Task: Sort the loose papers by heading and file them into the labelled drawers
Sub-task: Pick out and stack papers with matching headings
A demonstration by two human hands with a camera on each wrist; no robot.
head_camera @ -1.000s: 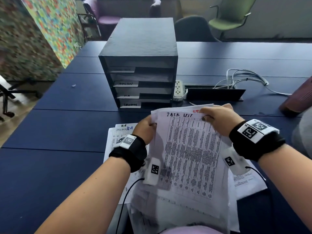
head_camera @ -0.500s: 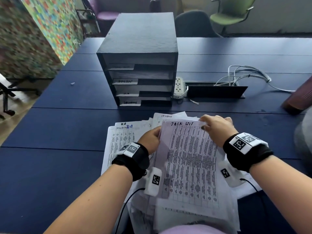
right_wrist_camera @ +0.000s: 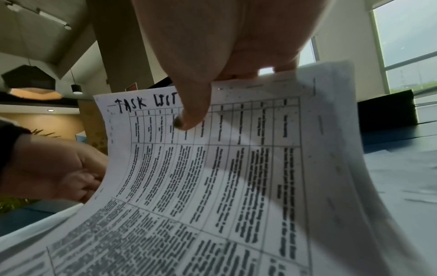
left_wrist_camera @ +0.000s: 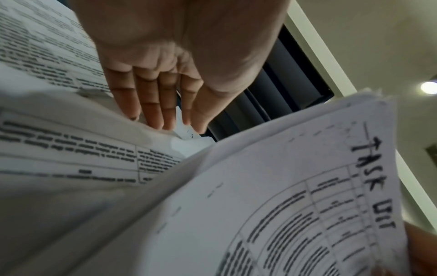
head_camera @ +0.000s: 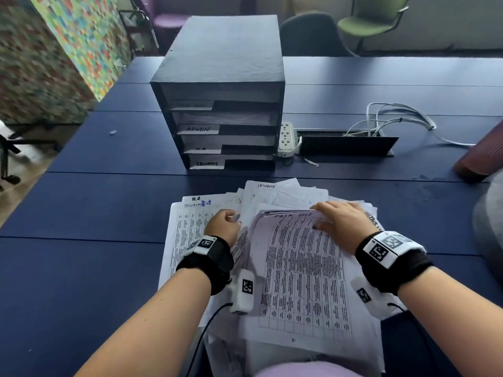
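Observation:
A dark drawer unit (head_camera: 220,63) stands mid-table with white labels; ADMIN (head_camera: 198,129), H.R (head_camera: 201,149) and SECURITY (head_camera: 206,163) are readable, the top one is not. Loose printed papers (head_camera: 185,229) lie fanned out in front of it. My right hand (head_camera: 337,221) pinches the top edge of a stack headed TASK LIST (head_camera: 304,276), with the thumb (right_wrist_camera: 189,115) on top and the fingers behind. The stack (right_wrist_camera: 236,177) curves low over the pile. My left hand (head_camera: 223,227) lies to its left, its straight fingers (left_wrist_camera: 160,104) resting on the sheets underneath.
The blue table (head_camera: 81,213) stretches wide on the left. Right of the drawers are a white power strip (head_camera: 285,137), an open cable hatch (head_camera: 345,145) and white cables (head_camera: 394,115). A reddish-brown object (head_camera: 481,153) sits at the right edge. Chairs (head_camera: 313,36) stand beyond the table.
The TASK LIST stack has come down from upright to low over the pile. My left hand has let go of its left edge and moved onto the sheets beneath.

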